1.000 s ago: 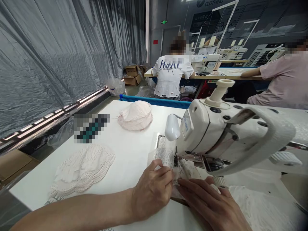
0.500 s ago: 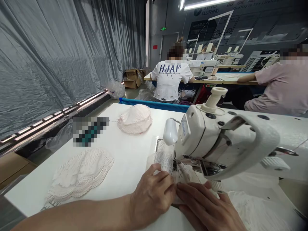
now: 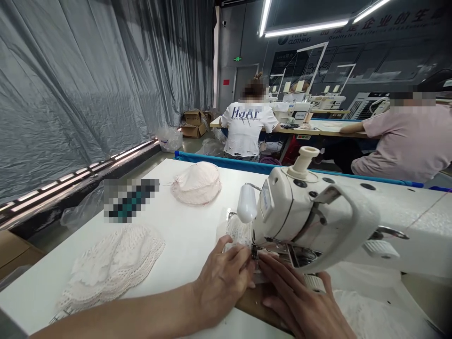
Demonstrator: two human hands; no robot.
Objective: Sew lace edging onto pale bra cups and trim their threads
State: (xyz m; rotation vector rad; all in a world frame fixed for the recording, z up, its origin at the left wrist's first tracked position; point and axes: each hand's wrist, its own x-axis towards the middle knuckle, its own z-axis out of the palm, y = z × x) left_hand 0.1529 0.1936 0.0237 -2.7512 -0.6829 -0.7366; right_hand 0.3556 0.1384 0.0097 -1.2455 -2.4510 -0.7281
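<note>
My left hand (image 3: 221,282) lies with curled fingers on a piece of white lace fabric (image 3: 237,231), pressing it down just left of the needle of the cream sewing machine (image 3: 318,221). My right hand (image 3: 300,301) lies flat, fingers stretched toward the needle, on the same fabric under the machine's head. The fingertips of both hands nearly meet at the presser foot (image 3: 254,252). More white fabric (image 3: 367,315) trails off to the right below the machine.
On the white table (image 3: 183,226) lie a stack of lace pieces (image 3: 111,266) at the left and a pinkish fabric mound (image 3: 197,182) at the back. A blurred dark object (image 3: 129,200) sits between them. Two other people sit at sewing tables behind. Grey plastic curtain on the left.
Both hands have slid slightly toward the needle with the fabric. The camera has tilted up, so the scene sits lower in view.
</note>
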